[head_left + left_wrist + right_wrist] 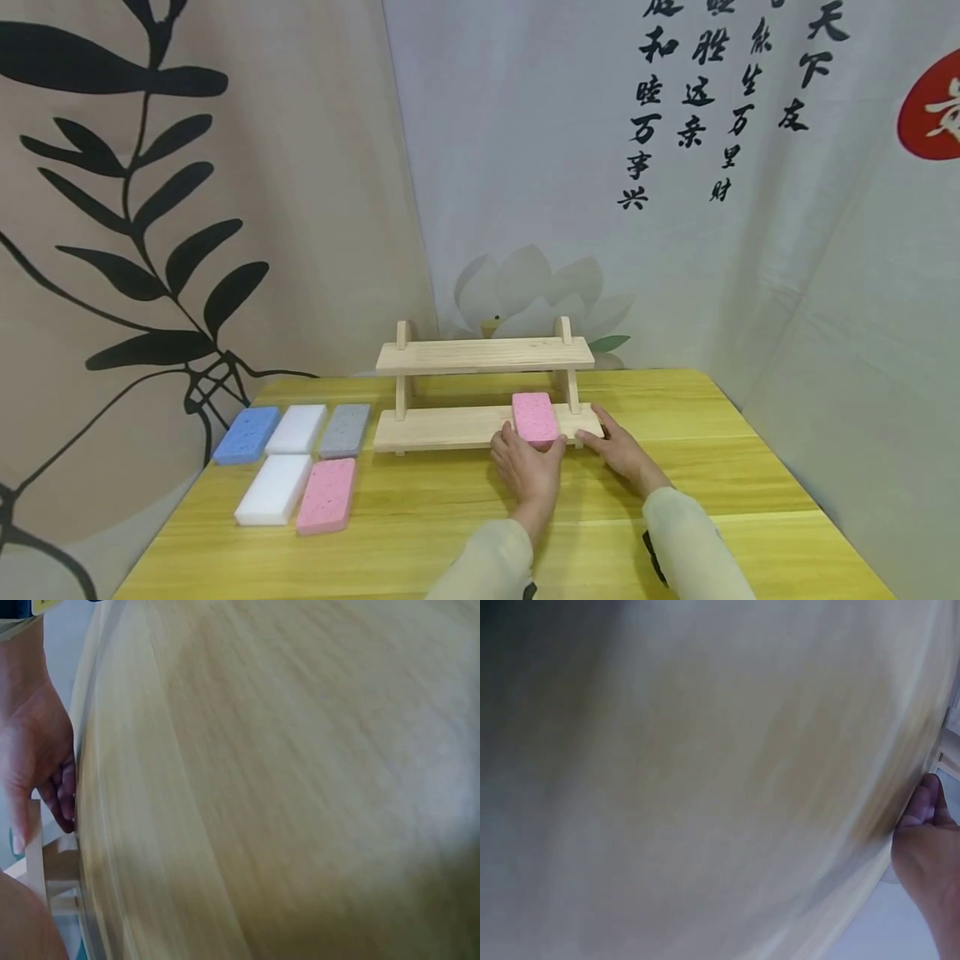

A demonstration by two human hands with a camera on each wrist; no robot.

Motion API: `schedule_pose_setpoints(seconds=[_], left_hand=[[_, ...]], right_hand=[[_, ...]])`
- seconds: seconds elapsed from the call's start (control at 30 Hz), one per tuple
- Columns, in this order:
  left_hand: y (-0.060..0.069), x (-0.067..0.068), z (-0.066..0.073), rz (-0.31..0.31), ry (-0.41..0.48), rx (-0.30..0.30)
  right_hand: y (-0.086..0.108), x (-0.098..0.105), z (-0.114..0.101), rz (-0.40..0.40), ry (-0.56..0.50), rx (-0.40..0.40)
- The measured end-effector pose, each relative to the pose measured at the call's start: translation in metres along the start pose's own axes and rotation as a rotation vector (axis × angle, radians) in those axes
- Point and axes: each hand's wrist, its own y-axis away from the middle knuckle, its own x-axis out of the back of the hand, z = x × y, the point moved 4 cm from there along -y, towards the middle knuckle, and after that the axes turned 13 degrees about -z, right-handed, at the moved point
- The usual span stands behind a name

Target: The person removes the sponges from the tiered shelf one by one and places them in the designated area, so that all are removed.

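Note:
A two-tier wooden rack [442, 427] stands near the back of the table. On the right part of its lower shelf is a pink sponge [536, 417]. My left hand [529, 479] pinches that sponge from the front, thumb at its right and fingers at its left. My right hand [624, 454] grips the right end of the lower shelf, with the thumb at the front edge and a finger along the side. At the far left of the left wrist view, a thumb presses a strip of pale wood [35, 859]. The right wrist view shows mostly blurred tabletop.
Left of the rack lie a blue sponge [246, 435], a grey sponge [345, 431], a second pink sponge [326, 497], and two white sponges, one behind [296, 429] and one in front [274, 490]. A printed curtain [525, 167] hangs behind the wooden table [420, 508].

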Motion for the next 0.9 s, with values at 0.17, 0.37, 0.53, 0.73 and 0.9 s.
schedule_pose_setpoints(seconds=[0.17, 0.37, 0.53, 0.73, 0.9], left_hand=[[0.0001, -0.0015, 0.0005, 0.007, -0.004, -0.012], [0.0010, -0.0023, 0.0017, 0.005, 0.003, -0.021], [0.0012, -0.0025, 0.0016, 0.011, 0.002, -0.026], [0.0020, -0.0022, 0.0007, 0.012, 0.005, -0.029], [0.0018, -0.0010, -0.0006, 0.017, 0.003, -0.038]], right_hand=[[0.0003, 0.0003, -0.0009, 0.001, -0.007, 0.010], [0.0015, -0.0001, -0.0016, 0.002, -0.025, 0.008], [0.0028, -0.0003, -0.0024, 0.000, -0.024, 0.008], [0.0034, -0.0003, -0.0030, -0.003, -0.022, 0.009], [0.0033, -0.0001, -0.0031, -0.007, -0.027, 0.018]])
